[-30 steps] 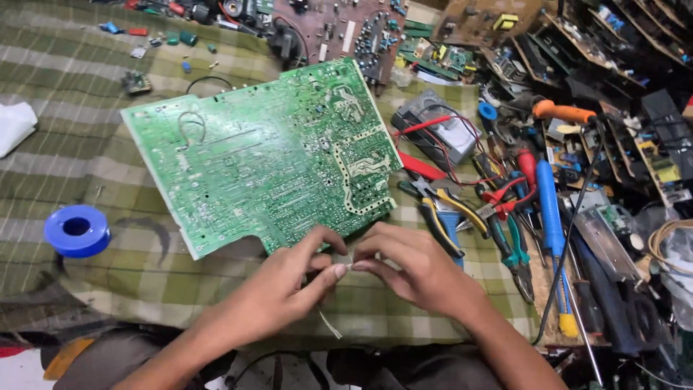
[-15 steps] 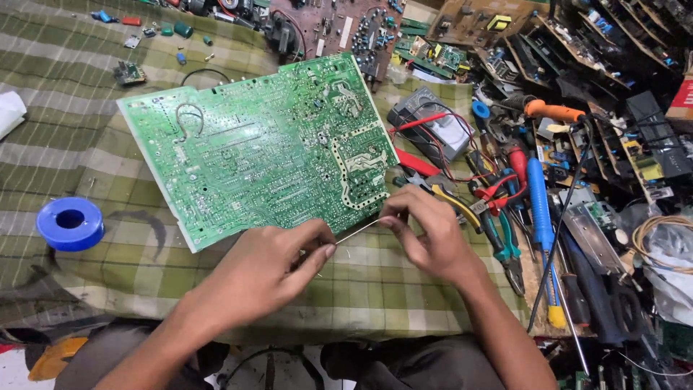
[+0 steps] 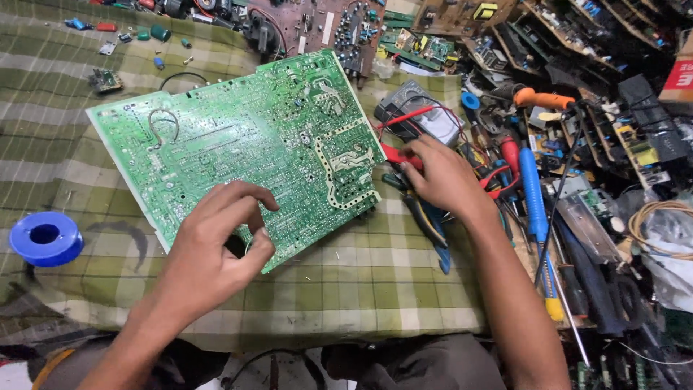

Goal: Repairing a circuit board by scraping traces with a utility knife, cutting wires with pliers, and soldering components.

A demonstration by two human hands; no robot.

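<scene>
Green checked cloth is covering the surface (image 3: 375, 289), and the person is sitting at its near edge. Nearest, the left hand (image 3: 216, 249) is resting on the near edge of the board (image 3: 253, 152), thumb and fingers curled into a closed grip on that edge, wrist low. The board is lying solder-side up, tilted across the cloth. To do this well, the left hand should be pinning the board flat so it is not sliding. Further right, the right hand (image 3: 440, 177) is reaching palm-down over the pliers (image 3: 426, 220); whether its grip is closing on anything I cannot tell. Beyond it, a meter (image 3: 426, 119) is lying among tools. Far left, a blue spool (image 3: 45, 237) is sitting apart.
</scene>
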